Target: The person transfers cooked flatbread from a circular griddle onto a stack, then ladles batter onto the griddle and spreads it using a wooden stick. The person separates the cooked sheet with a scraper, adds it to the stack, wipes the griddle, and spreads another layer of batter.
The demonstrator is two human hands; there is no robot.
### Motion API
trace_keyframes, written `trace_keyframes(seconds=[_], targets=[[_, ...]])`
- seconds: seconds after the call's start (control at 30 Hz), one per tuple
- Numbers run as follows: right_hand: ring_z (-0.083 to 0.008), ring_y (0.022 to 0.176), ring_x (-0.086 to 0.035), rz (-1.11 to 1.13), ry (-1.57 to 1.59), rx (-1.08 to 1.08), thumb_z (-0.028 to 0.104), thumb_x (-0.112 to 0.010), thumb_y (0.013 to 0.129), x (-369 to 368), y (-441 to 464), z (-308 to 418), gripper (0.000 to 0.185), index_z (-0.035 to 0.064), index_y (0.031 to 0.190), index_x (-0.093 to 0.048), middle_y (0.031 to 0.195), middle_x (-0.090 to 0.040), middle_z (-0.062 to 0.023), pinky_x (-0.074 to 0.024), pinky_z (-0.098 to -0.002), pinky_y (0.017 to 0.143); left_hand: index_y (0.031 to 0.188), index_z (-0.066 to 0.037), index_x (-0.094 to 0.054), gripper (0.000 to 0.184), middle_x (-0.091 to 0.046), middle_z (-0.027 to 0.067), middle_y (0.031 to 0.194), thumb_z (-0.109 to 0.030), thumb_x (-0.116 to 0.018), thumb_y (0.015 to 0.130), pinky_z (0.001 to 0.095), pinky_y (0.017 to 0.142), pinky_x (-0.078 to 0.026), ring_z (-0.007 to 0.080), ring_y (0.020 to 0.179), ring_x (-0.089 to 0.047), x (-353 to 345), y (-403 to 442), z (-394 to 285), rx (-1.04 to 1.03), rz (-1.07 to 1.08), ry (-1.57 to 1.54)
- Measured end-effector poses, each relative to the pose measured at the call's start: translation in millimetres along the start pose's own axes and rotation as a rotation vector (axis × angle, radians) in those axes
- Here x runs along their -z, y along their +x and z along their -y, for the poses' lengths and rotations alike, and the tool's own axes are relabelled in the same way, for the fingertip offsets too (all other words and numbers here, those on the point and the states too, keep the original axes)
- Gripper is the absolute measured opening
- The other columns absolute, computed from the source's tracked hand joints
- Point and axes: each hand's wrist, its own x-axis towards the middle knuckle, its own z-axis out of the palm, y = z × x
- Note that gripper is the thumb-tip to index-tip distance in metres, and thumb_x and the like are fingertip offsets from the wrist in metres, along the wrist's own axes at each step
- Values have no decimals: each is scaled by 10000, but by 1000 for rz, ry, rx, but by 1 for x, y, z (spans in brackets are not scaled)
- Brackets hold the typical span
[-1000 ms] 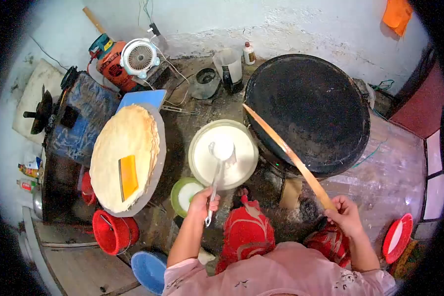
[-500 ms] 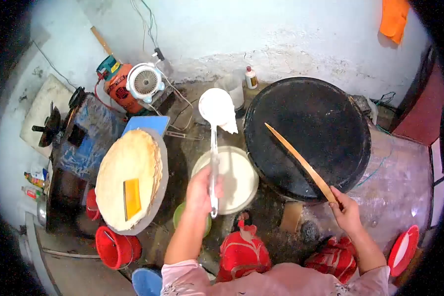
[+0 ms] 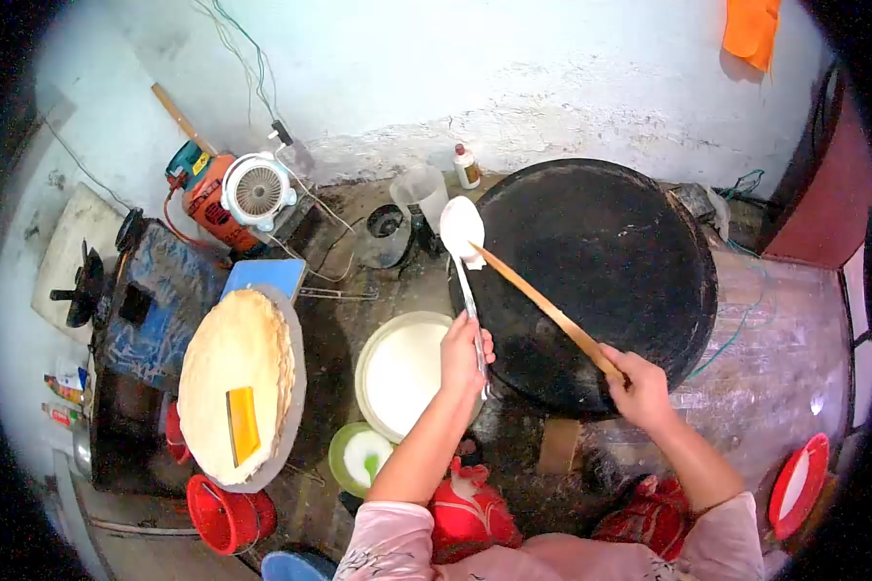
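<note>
My left hand (image 3: 465,356) is closed round the handle of a ladle (image 3: 458,223), whose bowl holds white batter at the left rim of a large round black griddle (image 3: 610,252). In my right hand (image 3: 641,387) is a long, thin wooden spatula (image 3: 549,308). Its tip meets the ladle's bowl, with a bit of batter hanging below the lip. A tub (image 3: 362,368) of white batter stands below my left hand. Further left, a stack of thin pancakes (image 3: 233,339) lies on a round board, with a yellow scraper (image 3: 244,424) on top.
A green bowl (image 3: 340,460) with white contents sits beside the tub. Red bucket (image 3: 225,515) and blue basin (image 3: 295,565) stand lower left. A gas cylinder (image 3: 203,198), a blower (image 3: 258,190), a clear jug (image 3: 420,189) and a bottle (image 3: 466,167) line the wall.
My left hand has carried the ladle rightward from over the tub to the griddle's edge. My right hand has moved left, bringing the spatula's tip to the ladle. The view has shifted slightly.
</note>
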Motion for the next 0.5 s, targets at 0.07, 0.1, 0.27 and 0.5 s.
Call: trace_keyframes(seconds=[0.07, 0.1, 0.27, 0.5], targets=[[-313, 650, -563, 23, -14, -1, 54, -562, 723, -11, 10, -2, 388, 99, 1108, -572, 738, -557, -127, -466, -377, 585, 975, -78, -490, 118, -493, 47, 633, -140, -437, 890, 250, 393, -367, 129, 482, -448, -1, -1, 9, 48, -57, -1], [-317, 663, -567, 45, -30, 3, 66, -560, 726, -17, 14, -6, 376, 104, 1100, -576, 742, -559, -129, -470, -386, 594, 975, -78, -490, 118, -493, 47, 633, -140, -437, 890, 250, 393, -367, 129, 482, -448, 2, 0, 14, 51, -57, 2], [-330, 728, -582, 106, -19, -67, 98, -567, 727, -34, 23, -19, 372, 146, 1095, -581, 823, -593, -134, -479, -400, 634, 1105, -47, -478, 227, -480, 39, 626, -96, -455, 884, 254, 394, -375, 134, 476, -449, 17, 1, 22, 102, -100, 46], [-324, 773, -594, 37, -27, -92, 125, -569, 724, -39, 22, -26, 375, 152, 1098, -584, 902, -618, -127, -492, -384, 675, 1274, -48, -410, 422, -434, -15, 615, -44, -494, 861, 214, 398, -346, 74, 463, -397, 14, -20, 18, -2, -169, 180]])
